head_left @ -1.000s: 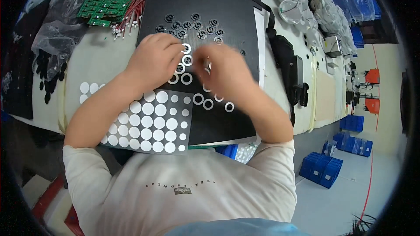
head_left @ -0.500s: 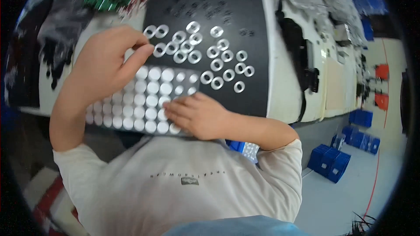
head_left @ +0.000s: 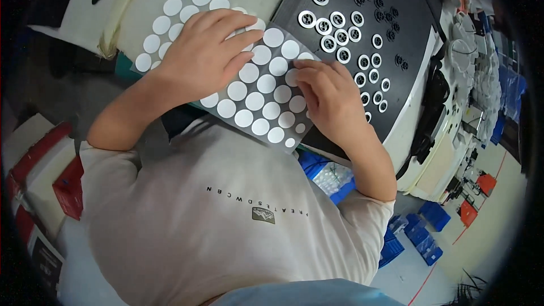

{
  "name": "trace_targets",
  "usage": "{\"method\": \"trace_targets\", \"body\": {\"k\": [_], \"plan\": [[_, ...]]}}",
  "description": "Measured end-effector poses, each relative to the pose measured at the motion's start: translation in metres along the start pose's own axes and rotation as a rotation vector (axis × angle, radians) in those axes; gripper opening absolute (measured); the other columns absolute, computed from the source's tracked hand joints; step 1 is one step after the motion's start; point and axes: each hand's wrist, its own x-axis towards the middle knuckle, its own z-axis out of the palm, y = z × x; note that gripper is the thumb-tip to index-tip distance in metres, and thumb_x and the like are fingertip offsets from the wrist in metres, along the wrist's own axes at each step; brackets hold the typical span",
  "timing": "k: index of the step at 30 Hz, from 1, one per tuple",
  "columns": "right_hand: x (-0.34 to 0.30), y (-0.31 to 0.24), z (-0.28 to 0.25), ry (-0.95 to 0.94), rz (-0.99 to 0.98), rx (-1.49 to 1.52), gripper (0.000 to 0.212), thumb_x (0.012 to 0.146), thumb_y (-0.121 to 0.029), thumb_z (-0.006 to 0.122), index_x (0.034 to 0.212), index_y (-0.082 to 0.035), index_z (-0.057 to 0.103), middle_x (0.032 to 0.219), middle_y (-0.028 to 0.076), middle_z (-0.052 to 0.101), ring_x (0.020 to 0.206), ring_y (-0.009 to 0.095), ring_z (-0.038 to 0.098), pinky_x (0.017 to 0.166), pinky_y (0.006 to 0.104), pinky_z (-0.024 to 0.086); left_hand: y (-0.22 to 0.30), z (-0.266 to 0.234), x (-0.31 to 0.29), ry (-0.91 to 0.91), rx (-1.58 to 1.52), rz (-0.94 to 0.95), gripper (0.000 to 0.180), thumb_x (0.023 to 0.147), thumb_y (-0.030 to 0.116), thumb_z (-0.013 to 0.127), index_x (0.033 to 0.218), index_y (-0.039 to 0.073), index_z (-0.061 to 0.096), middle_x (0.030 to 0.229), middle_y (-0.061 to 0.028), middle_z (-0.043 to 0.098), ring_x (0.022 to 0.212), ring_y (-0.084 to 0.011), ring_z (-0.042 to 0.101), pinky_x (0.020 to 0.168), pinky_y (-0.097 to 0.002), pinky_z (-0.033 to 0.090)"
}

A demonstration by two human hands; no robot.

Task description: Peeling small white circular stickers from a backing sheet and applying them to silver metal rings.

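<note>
A translucent sheet point(head_left: 293, 134) with rows of white round stickers point(head_left: 266, 83) lies slanted across the table's near edge. My left hand point(head_left: 207, 51) rests over its middle, fingers stretched and apart, covering several stickers. At the sheet's right part, my right hand point(head_left: 331, 96) has its fingers bent and drawn together at a sticker. Whatever is between those fingertips is hidden. Just beyond my right hand, white rings with black centres point(head_left: 341, 37) lie scattered on a black mat point(head_left: 396, 96).
Small black round parts point(head_left: 391, 16) lie farther back on the mat. A black strap-like object point(head_left: 433, 107) runs along the table's right side. Blue bins point(head_left: 422, 238) stand on the floor at right; a blue container of white pieces point(head_left: 331, 178) sits below the table edge.
The view has turned, so the sheet now appears slanted. My left hand has come down over the sheet's middle. My right hand, earlier flat on the sheet, now has bent fingers at a sticker.
</note>
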Motion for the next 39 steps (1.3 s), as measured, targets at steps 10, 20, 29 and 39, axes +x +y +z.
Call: {"method": "trace_targets", "body": {"k": [10, 20, 29, 39], "plan": [[0.018, -0.003, -0.019, -0.343, -0.101, -0.074, 0.022, 0.080, -0.010, 0.064, 0.101, -0.001, 0.063, 0.104, 0.012, 0.066, 0.096, 0.030, 0.061, 0.086, 0.0382, 0.049, 0.005, -0.002, 0.003, -0.050, 0.033, -0.053, 0.037, 0.085, 0.012, 0.073, 0.122, 0.013, 0.071, 0.131, -0.0063, 0.063, 0.124, -0.0277, 0.057, 0.103, -0.0442, 0.044], [0.015, 0.003, -0.013, -0.243, -0.134, -0.082, 0.018, 0.084, -0.013, 0.064, 0.098, -0.002, 0.064, 0.094, 0.009, 0.063, 0.091, 0.025, 0.060, 0.081, 0.0367, 0.049, 0.011, -0.008, 0.008, -0.096, 0.054, -0.050, 0.040, 0.084, 0.010, 0.073, 0.124, 0.010, 0.070, 0.131, -0.0080, 0.063, 0.124, -0.0301, 0.057, 0.102, -0.0457, 0.044], [0.029, 0.016, -0.024, -0.417, -0.139, -0.005, 0.020, 0.085, -0.008, 0.061, 0.103, 0.000, 0.064, 0.093, 0.012, 0.066, 0.094, 0.030, 0.064, 0.087, 0.0389, 0.051, 0.012, -0.006, 0.010, -0.120, 0.099, -0.059, 0.037, 0.088, 0.012, 0.071, 0.125, 0.009, 0.070, 0.133, -0.0099, 0.062, 0.124, -0.0327, 0.057, 0.104, -0.0466, 0.043], [-0.047, 0.137, -0.152, 0.378, 0.782, 0.624, 0.019, 0.091, -0.005, 0.075, 0.106, -0.004, 0.063, 0.094, 0.001, 0.066, 0.083, 0.007, 0.060, 0.073, 0.0236, 0.046, 0.033, -0.032, 0.067, -0.179, 0.177, 0.055, 0.032, 0.084, 0.009, 0.073, 0.116, 0.005, 0.071, 0.123, -0.0134, 0.064, 0.113, -0.0347, 0.061, 0.095, -0.0457, 0.048]]}}
